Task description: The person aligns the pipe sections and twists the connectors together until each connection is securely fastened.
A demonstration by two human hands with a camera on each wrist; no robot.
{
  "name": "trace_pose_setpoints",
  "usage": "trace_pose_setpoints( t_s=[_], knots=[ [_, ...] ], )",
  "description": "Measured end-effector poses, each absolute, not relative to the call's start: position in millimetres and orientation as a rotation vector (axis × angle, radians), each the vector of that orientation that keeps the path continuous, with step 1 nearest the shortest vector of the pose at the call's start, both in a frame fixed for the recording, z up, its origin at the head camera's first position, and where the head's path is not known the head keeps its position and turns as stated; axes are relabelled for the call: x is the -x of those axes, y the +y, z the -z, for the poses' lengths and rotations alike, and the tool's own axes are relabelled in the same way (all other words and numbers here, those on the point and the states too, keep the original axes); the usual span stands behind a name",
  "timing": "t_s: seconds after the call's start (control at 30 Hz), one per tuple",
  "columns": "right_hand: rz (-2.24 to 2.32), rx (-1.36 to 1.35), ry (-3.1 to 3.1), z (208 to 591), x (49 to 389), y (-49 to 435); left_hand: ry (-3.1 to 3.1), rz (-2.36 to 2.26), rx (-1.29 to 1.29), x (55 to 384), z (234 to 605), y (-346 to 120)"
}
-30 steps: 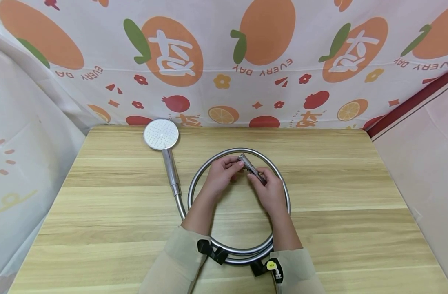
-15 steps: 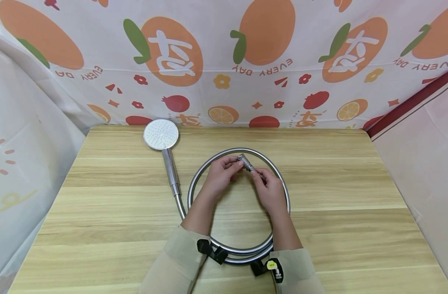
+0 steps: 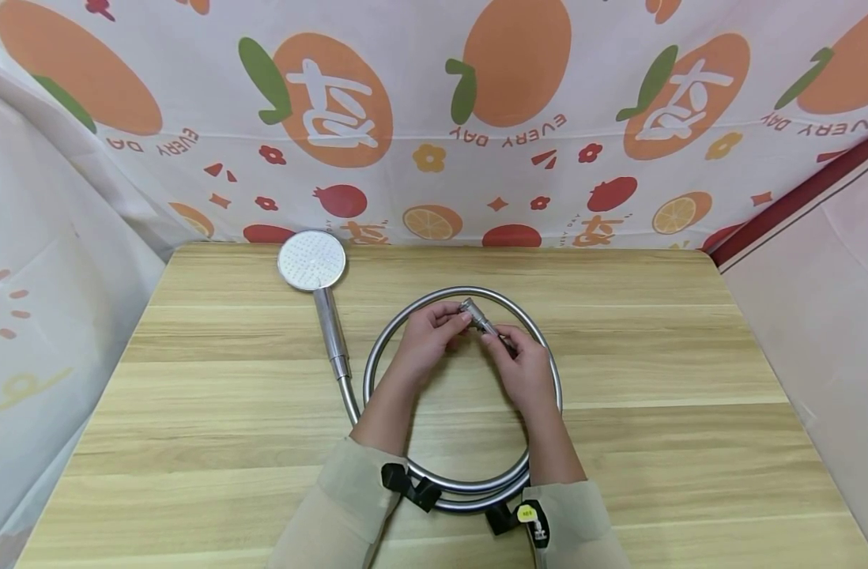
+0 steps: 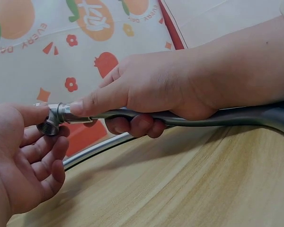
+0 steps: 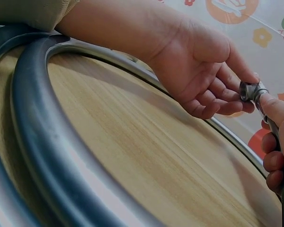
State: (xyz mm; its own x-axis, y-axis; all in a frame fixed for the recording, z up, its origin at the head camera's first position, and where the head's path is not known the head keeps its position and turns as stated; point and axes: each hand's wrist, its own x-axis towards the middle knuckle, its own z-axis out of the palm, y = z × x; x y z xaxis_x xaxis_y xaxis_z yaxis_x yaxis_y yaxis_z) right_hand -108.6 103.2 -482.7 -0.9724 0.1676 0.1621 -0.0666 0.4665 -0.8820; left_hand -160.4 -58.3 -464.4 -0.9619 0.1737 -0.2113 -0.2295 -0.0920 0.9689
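Note:
A metal elbow fitting [image 4: 50,124] with a threaded opening is joined to the end of a shower hose [image 3: 371,371]. My left hand [image 3: 424,338] pinches the fitting between thumb and fingers, its other fingers loosely bent below, as the left wrist view shows. My right hand [image 3: 525,370] grips the hose end just behind the fitting, with the thumb [image 4: 77,108] on the metal nut and the fingers curled beneath. Both hands hold these parts above the table, inside the coiled hose. To the left lies a round shower head [image 3: 311,261], attached to the hose's other end, its spray face up.
The hose lies in a loop of overlapping turns on the wood-grain table [image 3: 676,356], partly under both forearms. A fruit-print cloth [image 3: 420,95] hangs behind the table's back edge. White cloth [image 3: 43,261] hangs at the left side.
My right thumb and fingers have shifted slightly around the hose end, first up toward the fitting, then a little back. The left hand, shower head and coil have stayed put.

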Motion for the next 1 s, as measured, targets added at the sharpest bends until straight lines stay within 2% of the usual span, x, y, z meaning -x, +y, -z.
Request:
trace_pose_setpoints(
  t_s=[0.73, 1.0],
  knots=[
    [-1.515, -0.043, -2.439, 483.4, 107.7, 105.6, 1.874, -2.149, 0.051, 160.9, 467.6, -58.8],
    [-1.506, -0.001, -2.433, 485.0, 107.2, 105.5, 1.858, -2.150, 0.074, 160.9, 467.3, -59.0]
  ],
)
